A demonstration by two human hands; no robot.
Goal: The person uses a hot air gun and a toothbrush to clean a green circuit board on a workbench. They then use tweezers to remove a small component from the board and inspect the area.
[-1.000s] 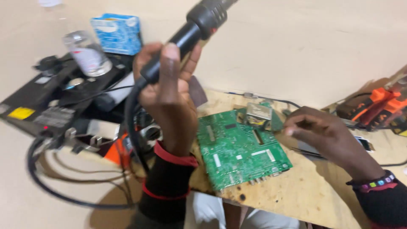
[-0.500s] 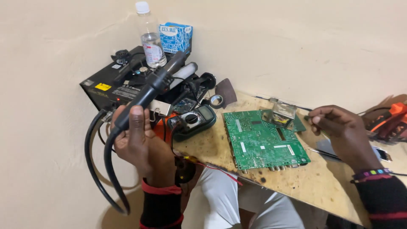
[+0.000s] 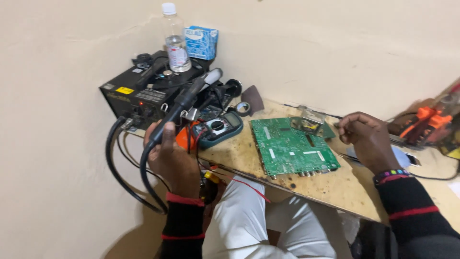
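Left end of the wooden board (image 3: 335, 187) is jammed: black rework station (image 3: 139, 93), water bottle (image 3: 176, 41) and blue box (image 3: 201, 42) on top, multimeter (image 3: 218, 128) and tape roll (image 3: 243, 108) right beside it. Green circuit board (image 3: 292, 146) takes the middle. Open wood along the near edge, between the circuit board and the orange tool (image 3: 426, 122).
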